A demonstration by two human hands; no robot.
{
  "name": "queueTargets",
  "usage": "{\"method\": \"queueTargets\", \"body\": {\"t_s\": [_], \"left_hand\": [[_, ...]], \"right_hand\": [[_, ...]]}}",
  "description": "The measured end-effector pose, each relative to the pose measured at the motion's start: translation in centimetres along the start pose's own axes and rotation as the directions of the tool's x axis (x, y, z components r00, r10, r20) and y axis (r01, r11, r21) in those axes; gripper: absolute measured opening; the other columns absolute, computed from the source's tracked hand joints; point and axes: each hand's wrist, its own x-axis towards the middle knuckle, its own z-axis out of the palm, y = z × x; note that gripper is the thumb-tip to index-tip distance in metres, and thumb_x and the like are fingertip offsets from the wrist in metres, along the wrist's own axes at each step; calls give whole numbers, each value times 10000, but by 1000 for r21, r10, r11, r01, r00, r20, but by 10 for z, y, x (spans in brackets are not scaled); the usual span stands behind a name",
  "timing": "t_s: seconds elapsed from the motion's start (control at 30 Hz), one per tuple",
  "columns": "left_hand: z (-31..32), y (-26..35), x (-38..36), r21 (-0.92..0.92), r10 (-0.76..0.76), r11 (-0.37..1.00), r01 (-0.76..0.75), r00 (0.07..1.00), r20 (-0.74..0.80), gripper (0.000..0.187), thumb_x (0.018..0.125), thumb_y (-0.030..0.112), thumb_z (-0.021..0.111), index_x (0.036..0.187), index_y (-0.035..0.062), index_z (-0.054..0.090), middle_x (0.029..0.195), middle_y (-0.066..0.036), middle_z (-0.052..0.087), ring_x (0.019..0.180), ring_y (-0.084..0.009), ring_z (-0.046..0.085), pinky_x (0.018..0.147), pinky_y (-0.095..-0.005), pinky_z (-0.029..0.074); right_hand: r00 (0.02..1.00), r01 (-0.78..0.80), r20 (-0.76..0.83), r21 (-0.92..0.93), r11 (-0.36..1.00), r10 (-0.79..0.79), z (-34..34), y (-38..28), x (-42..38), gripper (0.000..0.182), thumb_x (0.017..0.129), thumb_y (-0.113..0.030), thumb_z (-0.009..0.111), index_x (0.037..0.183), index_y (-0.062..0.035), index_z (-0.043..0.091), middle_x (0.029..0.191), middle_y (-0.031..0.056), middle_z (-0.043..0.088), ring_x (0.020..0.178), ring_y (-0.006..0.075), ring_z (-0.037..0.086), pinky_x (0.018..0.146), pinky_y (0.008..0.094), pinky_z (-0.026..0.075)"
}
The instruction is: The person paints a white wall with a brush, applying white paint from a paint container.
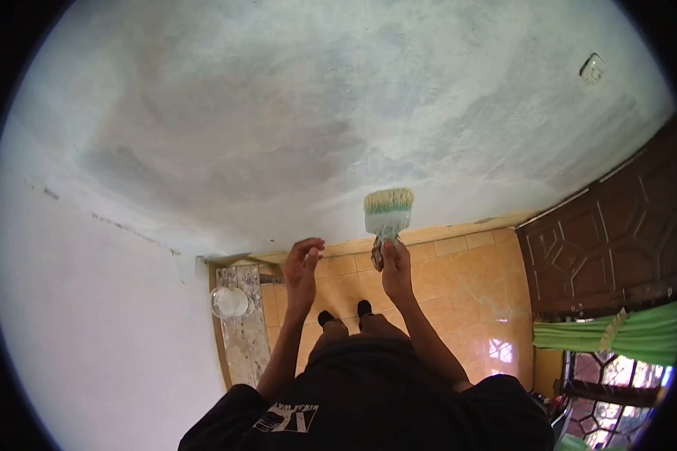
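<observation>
My right hand is wrapped round the handle of a wide paintbrush, whose pale bristles point up toward the wall. The brush's body is coated in whitish paint, and dark smears mark the fingers. Held up at the left, my left hand has nothing in it, its fingers loosely curled and apart from the thumb. Patchy grey and white areas spread across the wall in front of me.
On the left, a paint-spattered wooden bench bears a clear plastic container. Orange tiles cover the floor. To the right are a dark carved door, a green curtain and a window grille. A switch sits high on the wall.
</observation>
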Motion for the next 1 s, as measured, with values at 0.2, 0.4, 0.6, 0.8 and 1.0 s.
{"method": "queueTargets", "body": {"t_s": [0.2, 0.4, 0.6, 0.8, 1.0], "left_hand": [[6, -35, 1, -7, -123, 992, 124, 989, 87, 206, 981, 187, 562, 1092, 20, 610, 1048, -58, 634, 982, -145, 593, 845, -304, 488], [34, -32, 15, 52, -102, 994, 93, 973, 205, 213, 980, 184, 565, 1098, 12, 607, 1051, -58, 638, 993, -140, 592, 854, -297, 485], [91, -25, 15, 76, -62, 996, 44, 963, 261, 199, 983, 170, 558, 1103, 19, 606, 1062, -59, 636, 1005, -139, 591, 866, -304, 485], [190, -40, -2, 21, -72, 997, 69, 972, 223, 189, 985, 166, 556, 1103, 28, 606, 1068, -49, 634, 1012, -140, 587, 866, -308, 483], [302, -53, -14, -64, -69, 994, 83, 977, 201, 199, 985, 200, 559, 1091, 42, 617, 1079, -43, 634, 1013, -140, 588, 858, -302, 479]], "right_hand": [[991, -69, -112, -9, 998, 67, -13, 2, -15, 303, 1051, -313, 401, 965, -44, 510, 697, -34, 430, 588, 31, 368, 514, 194, 297], [988, 25, -148, -68, 997, -35, -34, -20, -19, 302, 1052, -305, 394, 972, -39, 514, 708, -31, 440, 582, 29, 359, 498, 189, 288], [983, 88, -145, -169, 982, -113, -80, -61, -20, 247, 1046, -245, 412, 965, -34, 511, 718, -26, 451, 591, 32, 368, 507, 198, 302], [984, 126, -102, -189, 974, -147, -170, -95, -19, 255, 1037, -257, 444, 962, -27, 523, 733, -26, 461, 606, 34, 379, 530, 198, 319], [984, 108, -116, -199, 974, -133, -266, -126, -19, 267, 1034, -275, 455, 974, -25, 528, 734, -31, 461, 607, 31, 379, 532, 197, 319]]}}
